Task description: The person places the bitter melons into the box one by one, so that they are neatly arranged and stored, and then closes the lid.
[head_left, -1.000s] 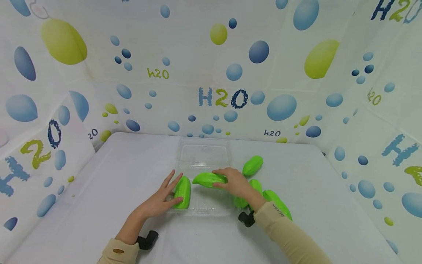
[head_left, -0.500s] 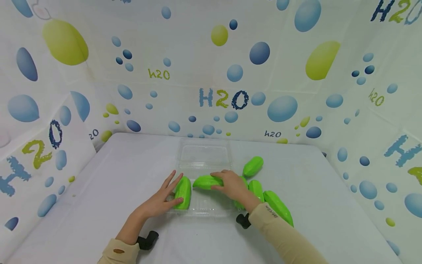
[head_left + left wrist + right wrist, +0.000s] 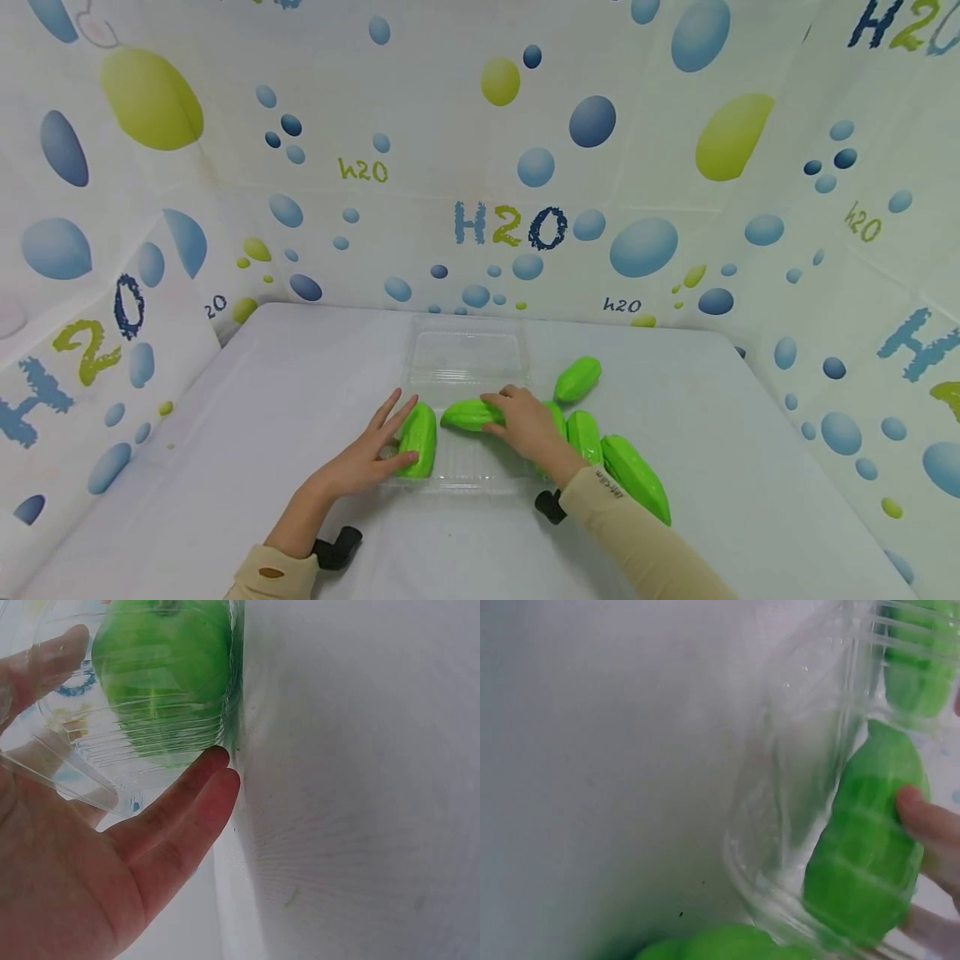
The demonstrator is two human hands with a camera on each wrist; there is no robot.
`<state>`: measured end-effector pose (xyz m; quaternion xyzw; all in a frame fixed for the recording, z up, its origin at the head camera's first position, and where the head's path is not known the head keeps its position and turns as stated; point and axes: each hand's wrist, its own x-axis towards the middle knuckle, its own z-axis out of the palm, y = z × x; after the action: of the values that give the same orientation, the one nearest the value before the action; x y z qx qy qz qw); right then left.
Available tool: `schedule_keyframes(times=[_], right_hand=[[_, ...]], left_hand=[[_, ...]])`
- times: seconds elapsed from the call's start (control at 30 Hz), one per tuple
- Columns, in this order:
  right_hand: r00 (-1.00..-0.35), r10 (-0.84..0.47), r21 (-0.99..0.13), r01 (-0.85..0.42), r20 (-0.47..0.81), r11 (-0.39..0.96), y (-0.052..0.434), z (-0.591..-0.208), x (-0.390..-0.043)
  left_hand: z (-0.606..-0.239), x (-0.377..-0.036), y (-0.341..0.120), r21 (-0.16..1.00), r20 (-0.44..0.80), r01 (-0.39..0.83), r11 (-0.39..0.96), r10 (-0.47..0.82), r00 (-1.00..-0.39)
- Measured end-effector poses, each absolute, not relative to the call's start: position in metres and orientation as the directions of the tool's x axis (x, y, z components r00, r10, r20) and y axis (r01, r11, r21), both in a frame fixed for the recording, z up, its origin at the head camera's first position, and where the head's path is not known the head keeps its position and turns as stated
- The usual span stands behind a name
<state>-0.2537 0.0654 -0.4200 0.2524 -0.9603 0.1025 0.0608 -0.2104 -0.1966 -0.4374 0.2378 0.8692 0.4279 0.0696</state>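
Fingers (image 3: 502, 400) of the right grip (image 3: 531, 426) curl over a green vegetable (image 3: 463, 415)

Soft, even head-view light, with dimmer, seemingly slightly blurred wrist views

We record a white table (image 3: 750, 467); white walls (image 3: 442, 108) at far, left and right bear blue and yellow-green spots (image 3: 643, 247) and H2O lettering (image 3: 510, 227).

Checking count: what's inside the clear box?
One green vegetable, left end. A second vegetable, held by the right hand, is in or just above the box; can't tell which. In the head view, that hand covers its right end.
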Motion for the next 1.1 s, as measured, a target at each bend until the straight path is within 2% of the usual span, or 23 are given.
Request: schedule_keyframes(times=[0.23, 0.43, 0.7, 1.1], right_hand=[[-0.838, -0.481, -0.1, -0.519, 0.259, 0.849, 0.064, -0.425, -0.255], [-0.827, -0.473, -0.11, -0.524, 0.305, 0.845, 0.064, -0.428, -0.255], [-0.845, -0.447, -0.189, -0.51, 0.294, 0.839, 0.064, -0.424, -0.256], [-0.905, -0.363, -0.421, -0.425, 0.224, 0.801, 0.07, -0.414, -0.252]], left_hand=[[-0.438, -0.21, -0.196, 0.771, 0.081, 0.358, 0.526, 0.477, -0.875], [-0.436, -0.209, -0.196, 0.775, 0.084, 0.36, 0.519, 0.48, -0.873], [-0.436, -0.209, -0.196, 0.771, 0.07, 0.345, 0.535, 0.468, -0.881], [-0.437, -0.21, -0.197, 0.769, 0.066, 0.342, 0.541, 0.465, -0.883]])
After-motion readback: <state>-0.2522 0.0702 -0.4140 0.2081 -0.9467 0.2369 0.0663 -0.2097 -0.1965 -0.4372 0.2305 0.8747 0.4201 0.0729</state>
